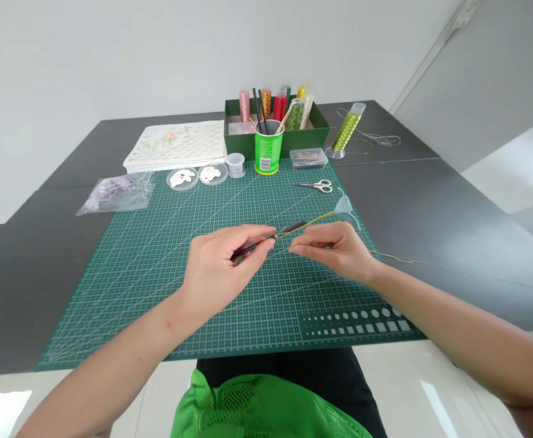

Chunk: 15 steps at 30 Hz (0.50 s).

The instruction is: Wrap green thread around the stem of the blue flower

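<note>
Over the cutting mat [157,274], my left hand [225,258] is closed in a pinch on a thin dark stick [294,227] and a yellow-green thread-wrapped stem [319,218]. The stem slants up to the right and ends in a pale blue translucent petal-like piece [343,205] with fine loose strands. Just right of the left fingertips, my right hand [334,246] has its thumb and fingers pinched together. A fine yellow-green thread [398,258] trails from behind my right wrist across the table; the bit at the fingertips is too fine to see clearly.
Small scissors [319,185], a clear box [308,158] and a green can [268,152] holding sticks stand beyond my hands. Behind are a green box [243,143] of thread spools, dishes of white pieces [182,177], white foam sheet [188,143], plastic bag [118,191], and a yellow-green spool [347,131].
</note>
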Each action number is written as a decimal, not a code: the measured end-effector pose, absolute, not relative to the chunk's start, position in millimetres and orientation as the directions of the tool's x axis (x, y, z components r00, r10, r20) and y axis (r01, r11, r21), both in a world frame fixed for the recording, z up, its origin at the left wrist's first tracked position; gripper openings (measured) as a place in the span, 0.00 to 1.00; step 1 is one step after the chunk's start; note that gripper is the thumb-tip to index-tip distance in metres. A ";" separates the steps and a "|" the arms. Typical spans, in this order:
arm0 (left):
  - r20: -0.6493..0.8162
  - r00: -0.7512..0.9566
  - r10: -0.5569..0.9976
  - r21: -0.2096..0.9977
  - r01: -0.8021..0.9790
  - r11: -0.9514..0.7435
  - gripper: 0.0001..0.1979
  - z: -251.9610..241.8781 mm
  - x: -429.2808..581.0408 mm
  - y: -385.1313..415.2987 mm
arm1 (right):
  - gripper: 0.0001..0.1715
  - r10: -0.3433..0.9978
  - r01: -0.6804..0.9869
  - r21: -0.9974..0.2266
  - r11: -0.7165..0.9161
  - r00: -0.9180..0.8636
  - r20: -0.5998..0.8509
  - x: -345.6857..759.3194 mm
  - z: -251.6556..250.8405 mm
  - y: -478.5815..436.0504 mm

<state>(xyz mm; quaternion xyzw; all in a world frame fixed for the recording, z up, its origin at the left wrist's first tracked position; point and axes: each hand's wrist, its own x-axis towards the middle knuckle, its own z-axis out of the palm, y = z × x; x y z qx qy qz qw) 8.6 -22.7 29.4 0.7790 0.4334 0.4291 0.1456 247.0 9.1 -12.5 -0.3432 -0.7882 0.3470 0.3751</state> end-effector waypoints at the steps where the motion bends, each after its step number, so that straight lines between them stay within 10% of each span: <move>1: 0.536 0.240 0.809 0.613 0.548 -0.569 0.07 28.9 8.6 -22.3 | 0.12 0.748 0.291 -0.730 0.618 -0.505 0.432 246.8 -11.2 4.8; 8: 0.496 0.235 0.836 0.645 0.544 -0.536 0.07 27.8 10.0 -21.7 | 0.04 0.317 0.421 -0.040 0.906 -0.612 0.725 245.7 1.7 -27.1; 15: 0.456 0.280 0.845 0.588 0.618 -0.522 0.07 25.4 11.2 -20.9 | 0.04 0.110 0.345 0.259 0.902 -0.765 0.634 243.0 33.5 -47.8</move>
